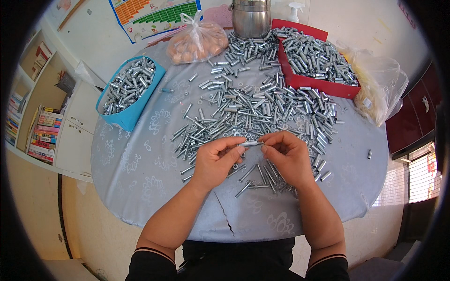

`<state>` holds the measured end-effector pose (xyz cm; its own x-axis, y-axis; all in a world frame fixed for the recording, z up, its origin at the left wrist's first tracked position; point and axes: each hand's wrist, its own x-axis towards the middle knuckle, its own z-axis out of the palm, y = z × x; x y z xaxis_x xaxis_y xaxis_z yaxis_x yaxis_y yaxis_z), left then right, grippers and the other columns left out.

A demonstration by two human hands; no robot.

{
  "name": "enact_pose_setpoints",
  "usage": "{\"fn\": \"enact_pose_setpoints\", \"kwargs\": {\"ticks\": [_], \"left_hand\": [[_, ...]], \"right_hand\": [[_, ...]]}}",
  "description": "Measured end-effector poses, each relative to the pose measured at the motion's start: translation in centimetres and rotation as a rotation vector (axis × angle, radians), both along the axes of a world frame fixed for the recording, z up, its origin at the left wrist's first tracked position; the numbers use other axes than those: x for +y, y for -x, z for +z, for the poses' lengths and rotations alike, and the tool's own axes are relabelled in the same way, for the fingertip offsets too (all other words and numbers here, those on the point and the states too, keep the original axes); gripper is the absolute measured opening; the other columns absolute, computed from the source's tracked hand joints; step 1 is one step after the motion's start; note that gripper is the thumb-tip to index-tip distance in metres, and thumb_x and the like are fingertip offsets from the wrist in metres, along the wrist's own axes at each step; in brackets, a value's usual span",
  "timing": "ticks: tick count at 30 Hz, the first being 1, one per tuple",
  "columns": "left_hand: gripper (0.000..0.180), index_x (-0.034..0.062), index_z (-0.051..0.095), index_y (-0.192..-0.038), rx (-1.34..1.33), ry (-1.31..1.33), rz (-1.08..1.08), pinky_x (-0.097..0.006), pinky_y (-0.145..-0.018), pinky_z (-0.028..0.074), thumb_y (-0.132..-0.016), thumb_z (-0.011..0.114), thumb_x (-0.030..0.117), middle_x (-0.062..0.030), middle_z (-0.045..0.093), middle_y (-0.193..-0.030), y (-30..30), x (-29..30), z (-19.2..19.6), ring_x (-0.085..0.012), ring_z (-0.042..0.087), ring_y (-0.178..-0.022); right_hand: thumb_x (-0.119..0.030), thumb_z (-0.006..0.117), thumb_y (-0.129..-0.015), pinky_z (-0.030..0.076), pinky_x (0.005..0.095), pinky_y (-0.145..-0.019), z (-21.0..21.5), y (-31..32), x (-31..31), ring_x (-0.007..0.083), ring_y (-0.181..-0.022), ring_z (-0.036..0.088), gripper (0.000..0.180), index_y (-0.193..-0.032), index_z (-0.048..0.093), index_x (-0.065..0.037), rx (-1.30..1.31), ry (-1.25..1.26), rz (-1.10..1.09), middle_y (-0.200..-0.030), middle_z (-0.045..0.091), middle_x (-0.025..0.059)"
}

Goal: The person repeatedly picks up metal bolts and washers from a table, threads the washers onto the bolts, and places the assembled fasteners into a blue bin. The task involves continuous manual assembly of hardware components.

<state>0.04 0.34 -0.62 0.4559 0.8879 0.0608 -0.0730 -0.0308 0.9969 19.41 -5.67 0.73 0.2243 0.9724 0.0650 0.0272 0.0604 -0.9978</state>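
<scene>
Between my hands, level above the table, is a shiny metal sleeve anchor (pixel 249 144). My left hand (pixel 214 163) pinches its left end with thumb and fingertips. At its right end the thumb and forefinger of my right hand (pixel 289 158) are closed; whether they grip a small nut or washer there is hidden. Just beyond my hands spreads a pile of loose metal sleeves, bolts, nuts and washers (pixel 248 110). Several long bolts (pixel 267 177) lie below and between my hands.
A blue fabric bin (pixel 129 121) of assembled anchors stands at left, a red box (pixel 318 88) heaped with metal sleeves at back right. Behind are a bag of eggs (pixel 198 42) and a steel pot (pixel 251 18). A clear plastic bag (pixel 382 91) sits at the right edge.
</scene>
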Motion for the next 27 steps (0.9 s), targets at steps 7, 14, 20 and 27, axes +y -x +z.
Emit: {"fn": "enact_pose_setpoints", "kwargs": {"ticks": [7,14,20,27], "left_hand": [[0.023,-0.0023,0.066,-0.113,-0.078,0.084,-0.051,-0.022,-0.065,0.053,-0.091,0.064,0.001,-0.0118,0.072,-0.095,0.1,0.2,0.6,-0.0111,0.065,-0.071],[0.024,-0.0025,0.065,-0.115,-0.099,0.061,-0.119,-0.022,-0.067,0.054,-0.091,0.064,0.003,-0.0112,0.072,-0.096,0.3,0.1,0.5,-0.0111,0.065,-0.074],[0.022,-0.0025,0.066,-0.112,-0.121,0.079,-0.033,-0.024,-0.066,0.054,-0.091,0.062,0.001,-0.0131,0.072,-0.096,0.3,0.3,0.7,-0.0122,0.065,-0.071],[0.021,-0.0031,0.065,-0.112,-0.134,0.069,0.016,-0.024,-0.066,0.054,-0.091,0.061,0.003,-0.0137,0.072,-0.097,0.4,0.7,0.7,-0.0120,0.065,-0.071]], "right_hand": [[0.000,0.071,-0.084,0.051,0.0221,-0.070,0.8,-0.3,-0.1,0.0086,-0.078,0.063,0.021,-0.105,0.066,0.001,0.075,0.072,0.056,-0.094,0.069,0.0048],[-0.001,0.073,-0.083,0.052,0.0221,-0.070,0.7,-0.2,-0.3,0.0085,-0.082,0.064,0.023,-0.105,0.067,0.001,0.132,0.107,0.106,-0.092,0.069,0.0039],[-0.006,0.077,-0.077,0.051,0.0279,-0.065,1.4,-1.3,-0.4,0.0142,-0.073,0.063,0.024,-0.099,0.067,-0.003,-0.279,0.048,0.108,-0.086,0.067,0.0051],[-0.009,0.072,-0.073,0.051,0.0388,-0.072,1.6,-1.0,-1.1,0.0300,-0.083,0.062,0.017,-0.089,0.068,-0.008,-0.859,-0.092,0.378,-0.088,0.060,0.0091]]}}
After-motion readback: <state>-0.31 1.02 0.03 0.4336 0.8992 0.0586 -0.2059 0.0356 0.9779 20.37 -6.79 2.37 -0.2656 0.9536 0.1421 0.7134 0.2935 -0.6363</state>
